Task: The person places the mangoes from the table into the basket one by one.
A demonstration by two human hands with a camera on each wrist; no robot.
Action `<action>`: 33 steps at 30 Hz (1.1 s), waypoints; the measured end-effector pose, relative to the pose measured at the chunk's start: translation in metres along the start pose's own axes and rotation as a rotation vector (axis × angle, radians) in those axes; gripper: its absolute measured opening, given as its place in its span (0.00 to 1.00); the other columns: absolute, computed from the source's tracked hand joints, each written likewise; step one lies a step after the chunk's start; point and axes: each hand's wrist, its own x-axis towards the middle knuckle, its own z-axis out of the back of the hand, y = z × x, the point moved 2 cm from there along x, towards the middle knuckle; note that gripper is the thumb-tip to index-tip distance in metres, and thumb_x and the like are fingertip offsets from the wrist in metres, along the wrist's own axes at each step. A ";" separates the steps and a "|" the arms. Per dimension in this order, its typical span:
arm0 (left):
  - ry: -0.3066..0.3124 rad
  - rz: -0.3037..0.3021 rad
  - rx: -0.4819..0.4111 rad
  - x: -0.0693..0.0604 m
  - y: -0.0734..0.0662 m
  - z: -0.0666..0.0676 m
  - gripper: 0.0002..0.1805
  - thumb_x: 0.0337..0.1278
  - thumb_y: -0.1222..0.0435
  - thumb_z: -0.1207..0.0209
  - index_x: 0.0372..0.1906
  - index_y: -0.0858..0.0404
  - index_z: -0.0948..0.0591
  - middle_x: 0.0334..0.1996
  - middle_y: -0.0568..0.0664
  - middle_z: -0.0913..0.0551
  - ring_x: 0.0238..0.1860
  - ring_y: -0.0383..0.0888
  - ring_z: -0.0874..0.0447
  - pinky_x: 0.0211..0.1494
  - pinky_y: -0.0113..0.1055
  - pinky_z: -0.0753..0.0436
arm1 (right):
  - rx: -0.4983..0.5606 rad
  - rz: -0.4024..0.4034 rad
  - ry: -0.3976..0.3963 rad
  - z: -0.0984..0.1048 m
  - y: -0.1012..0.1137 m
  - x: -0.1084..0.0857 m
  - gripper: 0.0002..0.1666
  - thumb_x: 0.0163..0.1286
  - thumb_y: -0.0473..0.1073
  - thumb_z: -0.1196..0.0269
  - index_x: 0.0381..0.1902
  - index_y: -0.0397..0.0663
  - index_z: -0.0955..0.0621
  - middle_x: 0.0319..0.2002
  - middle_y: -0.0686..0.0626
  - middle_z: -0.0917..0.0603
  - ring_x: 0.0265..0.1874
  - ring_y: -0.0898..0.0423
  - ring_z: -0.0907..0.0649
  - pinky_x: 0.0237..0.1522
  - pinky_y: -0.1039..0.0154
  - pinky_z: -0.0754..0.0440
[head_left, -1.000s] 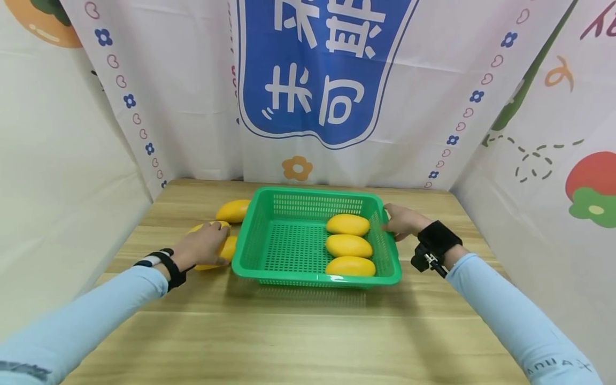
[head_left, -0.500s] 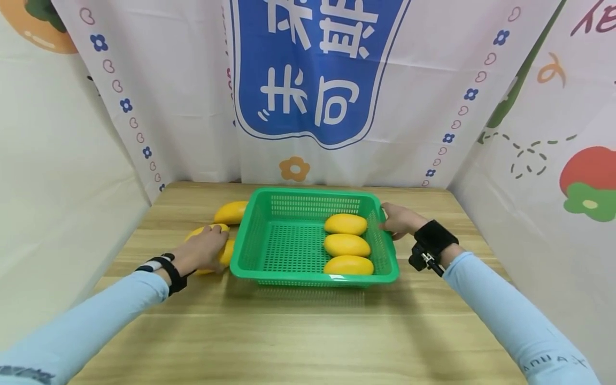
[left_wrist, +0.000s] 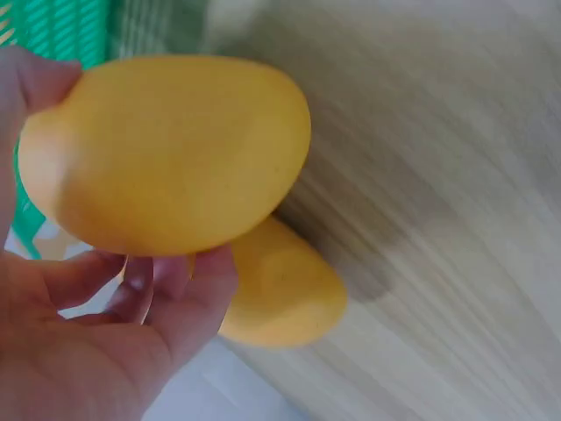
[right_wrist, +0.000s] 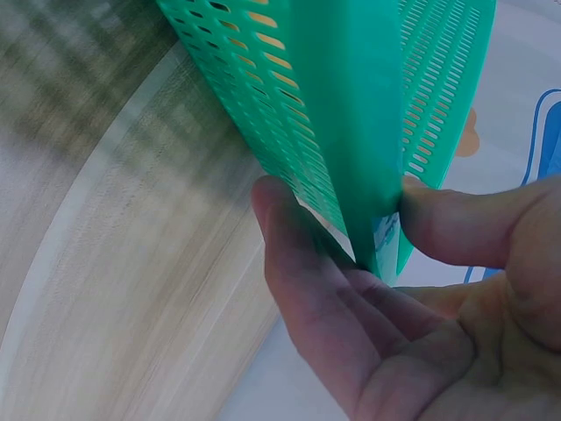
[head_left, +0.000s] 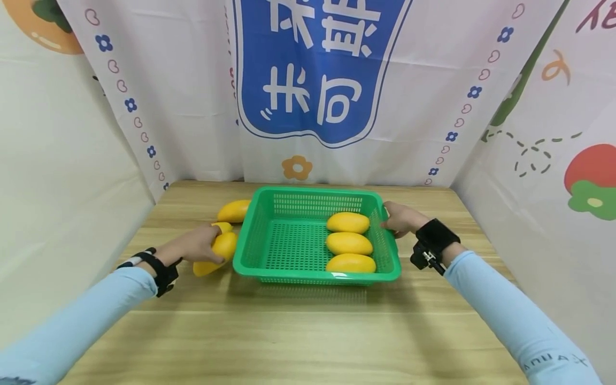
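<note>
Left of the green basket (head_left: 315, 277), my left hand (head_left: 192, 245) pinches a yellow mango (head_left: 224, 246) between thumb and fingers. The left wrist view shows that gripped mango (left_wrist: 175, 153) with another mango (left_wrist: 285, 289) beneath it on the table. A further mango (head_left: 233, 211) lies by the basket's back left corner. Inside the basket, three mangoes (head_left: 348, 243) form a column along the right side. My right hand (head_left: 403, 218) grips the basket's right rim; in the right wrist view its thumb and fingers lie on either side of the rim (right_wrist: 355, 132).
The basket stands on a wooden table (head_left: 298, 337) towards the back. A printed cloth (head_left: 202, 133) hangs behind the table, and pale cloth walls rise at the left and right.
The mango under my left hand has been lifted and turned, so more of it shows, and the hand has drawn slightly left. My right hand stays on the basket's rim.
</note>
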 end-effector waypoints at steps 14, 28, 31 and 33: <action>0.025 0.070 -0.244 -0.006 0.003 0.023 0.38 0.54 0.54 0.34 0.60 0.75 0.34 0.40 0.59 0.21 0.36 0.47 0.21 0.37 0.36 0.20 | 0.007 -0.003 -0.017 -0.001 -0.003 -0.001 0.37 0.77 0.36 0.47 0.75 0.31 0.50 0.64 0.27 0.31 0.52 0.40 0.17 0.52 0.48 0.14; 0.181 0.119 -0.696 -0.002 -0.012 0.033 0.36 0.78 0.47 0.59 0.75 0.65 0.54 0.50 0.61 0.30 0.46 0.50 0.26 0.46 0.40 0.20 | 0.008 0.015 -0.014 -0.002 -0.005 0.001 0.37 0.78 0.36 0.49 0.76 0.32 0.51 0.64 0.27 0.31 0.52 0.42 0.17 0.49 0.53 0.12; 0.196 0.112 -0.696 -0.002 -0.020 0.039 0.38 0.78 0.49 0.58 0.77 0.63 0.59 0.57 0.65 0.35 0.52 0.53 0.30 0.51 0.40 0.21 | 0.008 0.018 -0.015 -0.001 -0.006 0.001 0.37 0.79 0.36 0.49 0.76 0.33 0.52 0.63 0.28 0.30 0.51 0.43 0.17 0.49 0.53 0.12; 0.184 0.101 -0.643 -0.002 -0.025 0.042 0.40 0.76 0.48 0.56 0.78 0.62 0.59 0.61 0.66 0.36 0.55 0.55 0.31 0.54 0.43 0.22 | 0.013 0.022 -0.014 -0.001 -0.005 0.001 0.37 0.79 0.36 0.49 0.76 0.32 0.52 0.63 0.28 0.30 0.52 0.43 0.17 0.50 0.51 0.13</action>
